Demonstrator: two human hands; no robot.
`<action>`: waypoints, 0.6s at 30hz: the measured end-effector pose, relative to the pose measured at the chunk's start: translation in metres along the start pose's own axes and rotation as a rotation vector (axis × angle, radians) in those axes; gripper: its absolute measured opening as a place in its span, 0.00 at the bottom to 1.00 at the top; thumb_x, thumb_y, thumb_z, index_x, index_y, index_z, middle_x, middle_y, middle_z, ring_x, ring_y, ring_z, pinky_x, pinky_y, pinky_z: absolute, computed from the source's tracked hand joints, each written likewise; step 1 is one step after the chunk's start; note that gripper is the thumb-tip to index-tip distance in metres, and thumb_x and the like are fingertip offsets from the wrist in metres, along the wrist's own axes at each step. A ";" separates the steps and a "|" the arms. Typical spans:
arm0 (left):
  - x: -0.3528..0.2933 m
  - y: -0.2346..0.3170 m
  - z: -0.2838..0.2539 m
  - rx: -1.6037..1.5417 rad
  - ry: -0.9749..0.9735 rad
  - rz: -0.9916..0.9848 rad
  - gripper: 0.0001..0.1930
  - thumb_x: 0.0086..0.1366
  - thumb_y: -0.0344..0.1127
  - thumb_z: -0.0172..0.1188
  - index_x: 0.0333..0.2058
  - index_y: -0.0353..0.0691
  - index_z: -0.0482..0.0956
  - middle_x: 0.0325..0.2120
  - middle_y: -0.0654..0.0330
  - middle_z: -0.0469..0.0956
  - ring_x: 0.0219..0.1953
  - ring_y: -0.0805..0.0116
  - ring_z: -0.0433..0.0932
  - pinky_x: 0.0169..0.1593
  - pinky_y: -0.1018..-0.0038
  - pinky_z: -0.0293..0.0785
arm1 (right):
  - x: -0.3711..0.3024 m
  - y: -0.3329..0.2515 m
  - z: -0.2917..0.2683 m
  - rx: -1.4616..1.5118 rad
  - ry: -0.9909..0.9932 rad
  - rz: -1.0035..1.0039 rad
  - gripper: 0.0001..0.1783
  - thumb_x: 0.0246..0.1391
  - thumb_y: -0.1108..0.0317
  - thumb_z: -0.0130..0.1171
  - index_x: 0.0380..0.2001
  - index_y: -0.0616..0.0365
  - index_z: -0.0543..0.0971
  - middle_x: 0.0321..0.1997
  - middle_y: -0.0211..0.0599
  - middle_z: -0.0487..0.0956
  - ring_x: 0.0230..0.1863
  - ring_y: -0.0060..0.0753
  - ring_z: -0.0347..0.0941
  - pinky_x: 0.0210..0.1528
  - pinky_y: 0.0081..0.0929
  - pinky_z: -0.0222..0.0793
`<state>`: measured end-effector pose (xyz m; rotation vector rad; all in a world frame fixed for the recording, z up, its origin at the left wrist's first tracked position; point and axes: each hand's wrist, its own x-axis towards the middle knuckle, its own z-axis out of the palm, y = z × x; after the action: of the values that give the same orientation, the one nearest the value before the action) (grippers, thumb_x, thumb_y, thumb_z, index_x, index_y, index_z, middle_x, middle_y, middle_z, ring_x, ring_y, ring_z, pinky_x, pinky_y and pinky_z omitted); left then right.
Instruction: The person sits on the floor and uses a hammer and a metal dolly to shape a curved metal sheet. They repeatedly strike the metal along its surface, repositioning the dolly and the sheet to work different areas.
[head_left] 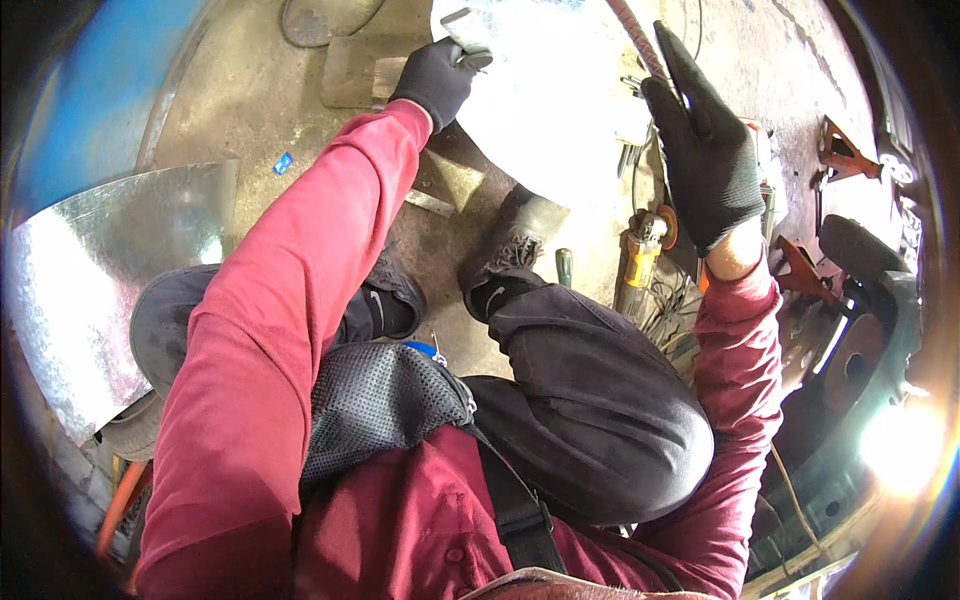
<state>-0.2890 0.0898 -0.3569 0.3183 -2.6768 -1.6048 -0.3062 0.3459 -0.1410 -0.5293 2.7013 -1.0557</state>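
My left hand [435, 85], in a black glove, is closed at the left edge of a bright, glaring sheet [545, 110]. A small flat grey metal piece [466, 32] sticks out past its thumb and fingers. My right hand [705, 150], gloved too, is held up at the sheet's right side with its fingers stretched and apart. A reddish-brown ribbed rod [637, 38] reaches down to its fingers; whether they touch it I cannot tell. Glare washes out most of the sheet's surface.
A yellow angle grinder [640, 262] lies right of my boot [515, 235], near a green handle [564, 267]. Shiny sheet metal [120, 270] lies at left. Orange-red stands [845, 152] are at far right, above a glaring lamp [902, 448]. A blue scrap [283, 163] is on the floor.
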 end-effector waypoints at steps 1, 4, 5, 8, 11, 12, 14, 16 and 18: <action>-0.003 -0.005 0.004 -0.099 0.004 -0.053 0.19 0.71 0.47 0.66 0.46 0.34 0.85 0.38 0.46 0.87 0.40 0.53 0.86 0.48 0.64 0.78 | 0.004 0.006 -0.001 0.074 0.048 -0.055 0.27 0.71 0.62 0.59 0.70 0.54 0.73 0.47 0.36 0.86 0.40 0.21 0.79 0.46 0.25 0.76; -0.002 0.007 0.009 -0.034 0.033 -0.065 0.19 0.71 0.47 0.66 0.45 0.34 0.85 0.37 0.46 0.87 0.39 0.54 0.86 0.46 0.64 0.78 | 0.012 0.002 -0.027 -0.137 0.125 -0.103 0.27 0.71 0.65 0.62 0.70 0.55 0.74 0.37 0.24 0.76 0.34 0.12 0.66 0.38 0.17 0.64; -0.004 0.006 0.006 0.008 0.018 -0.091 0.18 0.71 0.46 0.66 0.45 0.34 0.85 0.37 0.46 0.87 0.39 0.54 0.86 0.46 0.63 0.79 | 0.014 -0.006 -0.037 -0.266 0.138 -0.106 0.27 0.70 0.66 0.63 0.70 0.56 0.74 0.30 0.19 0.71 0.28 0.09 0.59 0.31 0.14 0.58; 0.005 0.008 0.006 0.089 -0.025 -0.093 0.17 0.71 0.45 0.65 0.45 0.34 0.84 0.37 0.44 0.87 0.40 0.50 0.87 0.45 0.62 0.79 | 0.019 -0.032 -0.056 0.051 0.258 -0.230 0.23 0.71 0.69 0.59 0.67 0.59 0.76 0.35 0.27 0.78 0.28 0.15 0.68 0.31 0.20 0.64; 0.006 0.019 0.006 0.178 -0.038 -0.053 0.16 0.72 0.44 0.62 0.46 0.36 0.84 0.38 0.43 0.86 0.42 0.45 0.86 0.45 0.59 0.79 | 0.012 -0.020 -0.060 0.050 0.288 -0.319 0.23 0.71 0.65 0.58 0.67 0.53 0.76 0.41 0.39 0.83 0.34 0.31 0.77 0.37 0.30 0.72; 0.006 0.033 0.008 0.217 -0.052 -0.046 0.16 0.72 0.44 0.61 0.46 0.37 0.84 0.38 0.43 0.86 0.43 0.43 0.85 0.46 0.58 0.79 | 0.006 -0.007 -0.042 -0.067 0.239 -0.294 0.23 0.70 0.63 0.59 0.66 0.51 0.76 0.40 0.42 0.83 0.36 0.37 0.78 0.38 0.34 0.73; 0.008 0.044 0.008 0.251 -0.066 -0.021 0.15 0.72 0.44 0.60 0.48 0.41 0.84 0.40 0.43 0.85 0.44 0.41 0.84 0.47 0.55 0.79 | -0.003 0.015 -0.012 -0.217 -0.003 -0.152 0.24 0.69 0.60 0.59 0.66 0.45 0.76 0.40 0.50 0.84 0.39 0.50 0.81 0.40 0.42 0.76; 0.003 0.032 0.010 0.249 -0.064 0.002 0.14 0.73 0.44 0.59 0.50 0.45 0.83 0.41 0.44 0.85 0.46 0.41 0.84 0.50 0.51 0.80 | -0.004 0.032 0.007 -0.179 -0.034 -0.072 0.24 0.68 0.57 0.59 0.65 0.40 0.76 0.39 0.57 0.85 0.42 0.63 0.84 0.41 0.50 0.78; 0.001 0.035 0.001 0.096 -0.101 -0.094 0.16 0.72 0.42 0.59 0.49 0.37 0.83 0.41 0.41 0.84 0.46 0.39 0.83 0.48 0.57 0.79 | -0.010 0.059 0.019 -0.177 0.076 -0.012 0.22 0.67 0.55 0.61 0.62 0.43 0.77 0.38 0.57 0.85 0.40 0.64 0.83 0.40 0.52 0.77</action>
<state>-0.2957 0.1069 -0.3265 0.3793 -2.8621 -1.5593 -0.3062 0.3786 -0.1948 -0.5454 2.8788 -0.8612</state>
